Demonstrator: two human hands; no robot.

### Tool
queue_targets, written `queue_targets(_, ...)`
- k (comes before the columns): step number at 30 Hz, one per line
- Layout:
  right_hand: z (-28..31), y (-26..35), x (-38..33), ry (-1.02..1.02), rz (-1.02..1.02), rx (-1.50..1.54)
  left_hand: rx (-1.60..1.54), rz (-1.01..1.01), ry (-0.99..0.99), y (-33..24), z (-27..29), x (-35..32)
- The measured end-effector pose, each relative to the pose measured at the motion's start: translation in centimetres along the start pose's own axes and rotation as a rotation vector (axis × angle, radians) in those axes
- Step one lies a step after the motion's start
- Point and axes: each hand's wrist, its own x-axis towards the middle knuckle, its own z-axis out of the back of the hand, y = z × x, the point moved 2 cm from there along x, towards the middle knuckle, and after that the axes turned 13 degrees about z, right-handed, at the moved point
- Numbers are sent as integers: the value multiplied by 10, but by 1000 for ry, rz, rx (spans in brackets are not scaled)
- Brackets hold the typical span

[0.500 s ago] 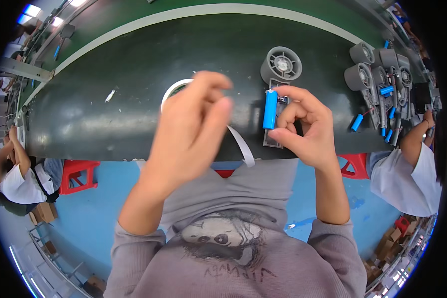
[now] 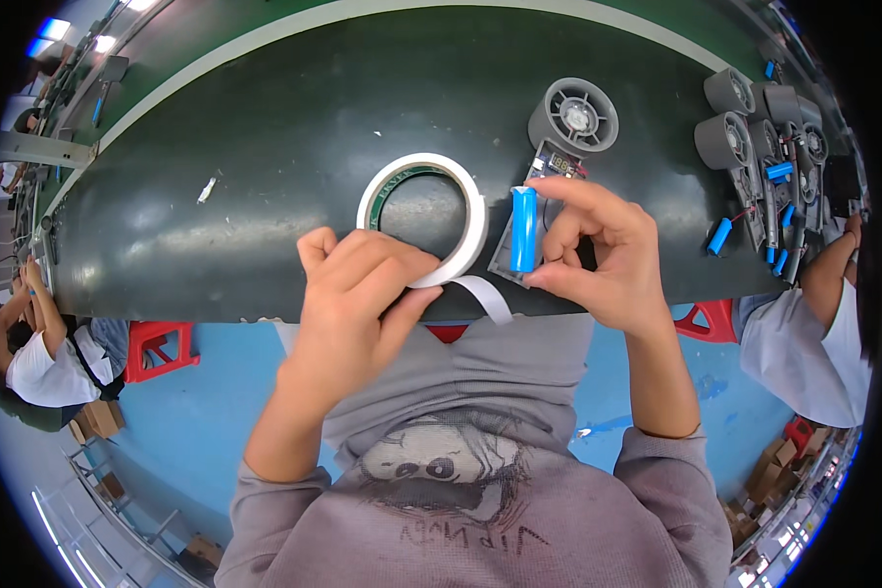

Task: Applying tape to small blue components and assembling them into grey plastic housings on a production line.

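My right hand point(image 2: 608, 255) pinches a blue cylindrical battery point(image 2: 524, 231) by its two ends, between thumb and forefinger. Behind and partly beneath it lies a grey handheld fan point(image 2: 574, 118), its round head pointing away and its opened handle showing a circuit board point(image 2: 558, 165). Left of the battery, a roll of white tape point(image 2: 473, 211) is gripped at its near rim by my left hand point(image 2: 358, 299), fingers over the ring and thumb close to the loose end. That free tape strip point(image 2: 486, 297) curls toward the table's near edge.
More grey fans point(image 2: 723, 140) with wired blue batteries point(image 2: 719, 237) are heaped on the right of the dark table point(image 2: 294, 127). A white scrap point(image 2: 207, 189) lies at left. Seated people flank me, beside red stools point(image 2: 159, 350).
My left hand has lowered onto the tape roll's near rim and taken hold of it; the roll now shows fully. The right hand still holds the battery, and the fan's handle is more visible.
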Motion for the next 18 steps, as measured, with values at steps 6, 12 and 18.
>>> queue_targets(6, 1, 0, 0, -4, 5, 22, -12, -28, -36, -7, -9, 3)
queue_targets(12, 0, 0, 2, 20, -22, -23, -50, -81, -63, -7, -13, 4)
queue_targets(18, -1, 2, 0, -18, 14, -111, 3, -148, -91, -18, -13, 5)
